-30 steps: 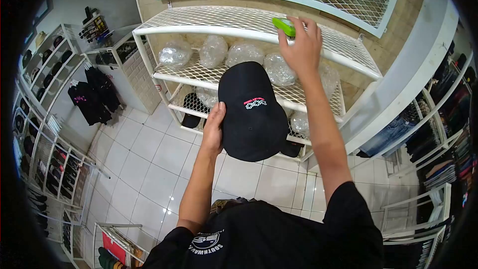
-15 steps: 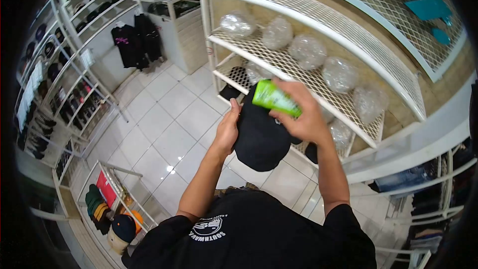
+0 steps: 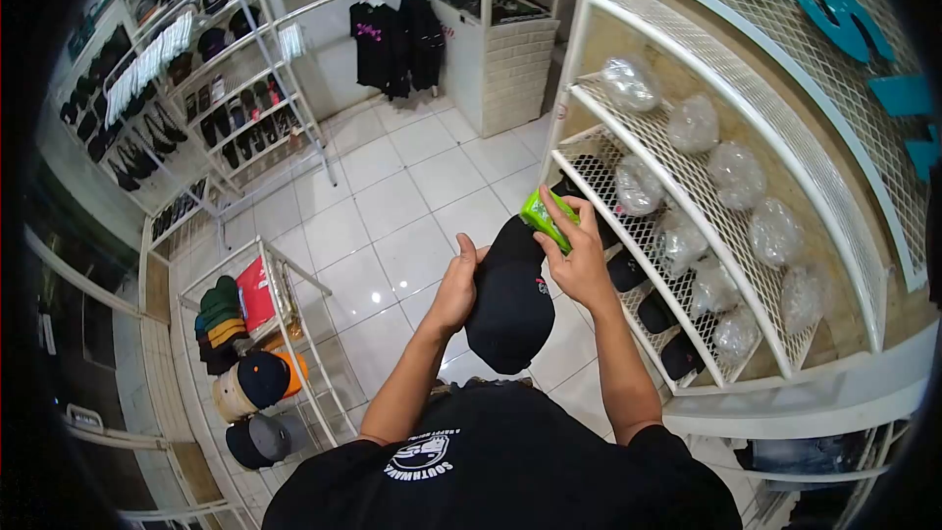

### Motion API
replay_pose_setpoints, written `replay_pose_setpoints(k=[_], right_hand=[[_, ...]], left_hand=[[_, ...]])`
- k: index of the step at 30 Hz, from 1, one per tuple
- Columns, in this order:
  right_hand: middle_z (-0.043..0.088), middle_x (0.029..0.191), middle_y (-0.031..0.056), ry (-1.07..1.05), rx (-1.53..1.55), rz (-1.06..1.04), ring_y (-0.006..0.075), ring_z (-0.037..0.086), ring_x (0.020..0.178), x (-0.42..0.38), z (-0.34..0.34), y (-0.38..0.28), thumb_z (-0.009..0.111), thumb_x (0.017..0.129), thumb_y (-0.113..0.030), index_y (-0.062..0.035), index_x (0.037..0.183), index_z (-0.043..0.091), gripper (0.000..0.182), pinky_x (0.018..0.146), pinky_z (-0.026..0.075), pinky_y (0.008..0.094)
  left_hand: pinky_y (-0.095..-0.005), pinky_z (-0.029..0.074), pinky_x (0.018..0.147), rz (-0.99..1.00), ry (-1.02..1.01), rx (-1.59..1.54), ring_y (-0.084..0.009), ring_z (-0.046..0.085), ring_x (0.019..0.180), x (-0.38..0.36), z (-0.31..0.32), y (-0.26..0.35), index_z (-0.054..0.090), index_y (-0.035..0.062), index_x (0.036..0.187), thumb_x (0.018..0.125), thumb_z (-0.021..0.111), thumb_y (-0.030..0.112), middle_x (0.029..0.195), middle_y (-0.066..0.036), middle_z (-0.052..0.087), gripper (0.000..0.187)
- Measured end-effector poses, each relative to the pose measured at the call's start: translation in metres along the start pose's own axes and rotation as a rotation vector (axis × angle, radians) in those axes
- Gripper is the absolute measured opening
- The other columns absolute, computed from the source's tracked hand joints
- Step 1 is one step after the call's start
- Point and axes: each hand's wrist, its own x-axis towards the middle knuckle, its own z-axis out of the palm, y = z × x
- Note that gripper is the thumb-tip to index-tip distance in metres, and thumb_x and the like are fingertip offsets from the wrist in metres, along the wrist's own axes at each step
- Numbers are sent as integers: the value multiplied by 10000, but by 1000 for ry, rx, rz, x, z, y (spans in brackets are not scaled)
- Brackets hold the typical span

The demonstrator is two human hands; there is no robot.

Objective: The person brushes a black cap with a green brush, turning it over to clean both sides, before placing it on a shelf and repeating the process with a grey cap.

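Note:
A plain black cap [image 3: 510, 309] with a small pale and pink mark on its side is held out in front of my chest, over the floor. My left hand [image 3: 454, 287] grips its left edge, thumb pointing up and fingers hidden behind the cap. In my right hand [image 3: 581, 260] is a bright green, block-shaped object [image 3: 548, 216] with pale print, pinched between thumb and fingers. It overlaps the upper right of the cap, by the brim. What kind of object it is, I cannot tell.
White mesh shelves [image 3: 677, 172] on the right carry clear plastic-wrapped bundles [image 3: 736, 175] and black caps [image 3: 680, 353]. A low rack [image 3: 314, 363] at left holds beanies [image 3: 218, 319] and caps [image 3: 263, 380]. Behind are a glass-topped counter [image 3: 510, 74] and hanging black shirts [image 3: 383, 47].
My view has turned left, bringing more of the low rack into sight. The green object has shifted to the cap's upper right edge, uncovering the mark. Both hands keep their hold.

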Motion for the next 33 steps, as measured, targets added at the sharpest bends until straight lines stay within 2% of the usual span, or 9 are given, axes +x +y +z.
replay_pose_setpoints(k=[3,5,8,12,17,21,25,30,33], right_hand=[[542,1239,213,-169,-12,-301,375,544,1152,-9,42,-26,740,824,-52,-185,1443,588,651,1011,439,429],[546,1249,225,-295,73,-280,384,545,1162,-6,57,-37,747,822,-63,-182,1427,605,633,1015,437,436],[559,1239,214,10,73,44,386,554,1160,10,78,-37,762,806,-76,-187,1406,628,624,1035,425,447],[559,1243,235,-233,57,-294,402,560,1142,-4,114,-59,767,808,-93,-177,1434,597,653,1009,447,445],[549,1244,234,73,13,57,394,561,1138,8,146,-58,754,808,-63,-169,1419,611,637,1006,449,446],[547,1280,224,-237,160,-262,383,555,1170,-7,166,-89,765,788,-48,-183,1385,644,624,1034,438,439],[554,1228,226,55,56,-14,378,560,1147,20,171,-71,759,790,-37,-191,1402,628,645,987,456,439],[581,1201,212,-322,138,-393,385,561,1122,5,173,-100,763,782,-36,-169,1399,627,646,974,453,445],[586,1231,210,-120,97,-110,382,561,1144,15,165,-77,765,773,-25,-182,1401,627,662,996,438,445]], left_hand=[[-250,536,853,-32,75,-151,-135,674,933,-6,-35,-7,659,-50,1233,1005,151,738,1061,-95,720,964],[-249,540,839,-13,68,-140,-133,678,918,-18,-53,-1,662,-47,1222,1001,154,743,1049,-90,722,966],[-248,546,820,8,47,-124,-134,684,889,-28,-76,6,663,-44,1215,995,156,750,1034,-87,724,969],[-251,547,820,33,43,-188,-128,683,889,-30,-109,4,660,-44,1228,991,152,754,1040,-85,723,975],[-256,543,842,4,27,-104,-130,681,919,-51,-148,10,648,-65,1245,981,134,765,1054,-91,720,1011],[-256,545,850,21,-1,-192,-133,685,915,-62,-160,24,649,-70,1241,979,132,767,1048,-92,722,1017],[-260,551,863,56,90,-90,-144,693,931,-72,-167,24,646,-75,1243,968,130,779,1052,-104,724,1034],[-254,548,842,46,102,-311,-137,693,916,-82,-159,36,661,-72,1198,959,125,793,1034,-98,727,1045],[-250,549,827,60,80,-219,-138,692,897,-83,-160,22,658,-60,1203,950,121,804,1023,-94,727,1049]])
